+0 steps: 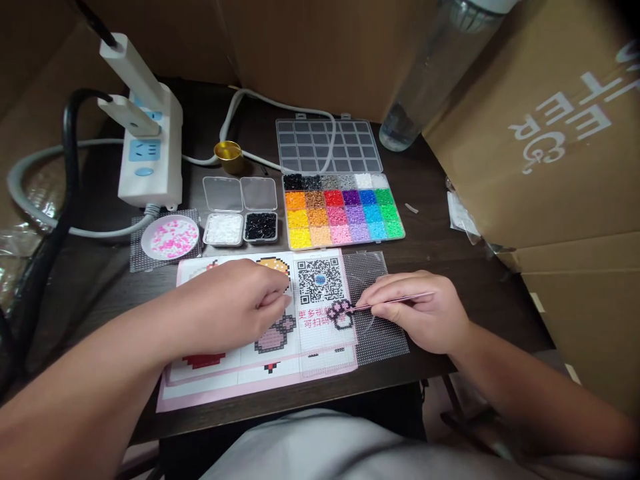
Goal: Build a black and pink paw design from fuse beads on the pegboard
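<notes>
My right hand [420, 310] grips pink tweezers [400, 301] between thumb and fingers. Their tips reach a small paw-shaped bead figure [343, 315], which has a black outline and pink pads. The figure lies over the right part of a printed pattern sheet [225, 380], below its QR code [320, 280]. A clear pegboard [383, 340] extends to the right of the sheet, partly under my right hand. My left hand [250, 300] is closed in a fist over the sheet, covering some of its printed designs. I see nothing in its fingers.
Behind the sheet stand a multicoloured bead case [345, 212], two small boxes with white beads [224, 229] and black beads [261, 227], and a dish [170, 237] of pink and white beads. Farther back are a gold cup [229, 157], a power strip [150, 160] and a bottle [430, 73].
</notes>
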The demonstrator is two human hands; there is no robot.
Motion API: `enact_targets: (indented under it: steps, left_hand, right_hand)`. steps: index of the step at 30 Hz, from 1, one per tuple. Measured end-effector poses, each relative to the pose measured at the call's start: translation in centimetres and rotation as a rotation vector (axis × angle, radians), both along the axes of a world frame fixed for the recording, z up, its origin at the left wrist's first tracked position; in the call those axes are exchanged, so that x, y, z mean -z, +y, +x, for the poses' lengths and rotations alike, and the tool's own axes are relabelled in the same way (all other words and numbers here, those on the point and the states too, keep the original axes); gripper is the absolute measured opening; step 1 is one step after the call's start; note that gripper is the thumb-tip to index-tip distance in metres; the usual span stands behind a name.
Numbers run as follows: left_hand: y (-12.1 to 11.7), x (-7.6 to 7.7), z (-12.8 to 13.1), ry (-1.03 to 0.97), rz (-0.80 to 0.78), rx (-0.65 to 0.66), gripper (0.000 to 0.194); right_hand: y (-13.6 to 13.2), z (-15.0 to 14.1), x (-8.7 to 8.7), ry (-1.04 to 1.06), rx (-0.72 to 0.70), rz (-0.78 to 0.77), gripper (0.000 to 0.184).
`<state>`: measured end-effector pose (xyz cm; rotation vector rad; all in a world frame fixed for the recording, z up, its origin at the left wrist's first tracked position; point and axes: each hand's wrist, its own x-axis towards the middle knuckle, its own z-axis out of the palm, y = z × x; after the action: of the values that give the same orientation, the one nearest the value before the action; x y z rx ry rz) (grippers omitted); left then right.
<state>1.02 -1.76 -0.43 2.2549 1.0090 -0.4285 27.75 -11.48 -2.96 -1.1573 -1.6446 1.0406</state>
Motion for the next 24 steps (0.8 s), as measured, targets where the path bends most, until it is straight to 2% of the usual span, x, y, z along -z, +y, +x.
enact_targets:
  steps: [24]
  left_hand:
    - [-0.04,0.14,-0.04,-0.054,0.009,-0.034,0.036]
  right_hand:
    - [-0.01,0.11,0.48,0.023,-0.047,0.065,0.010]
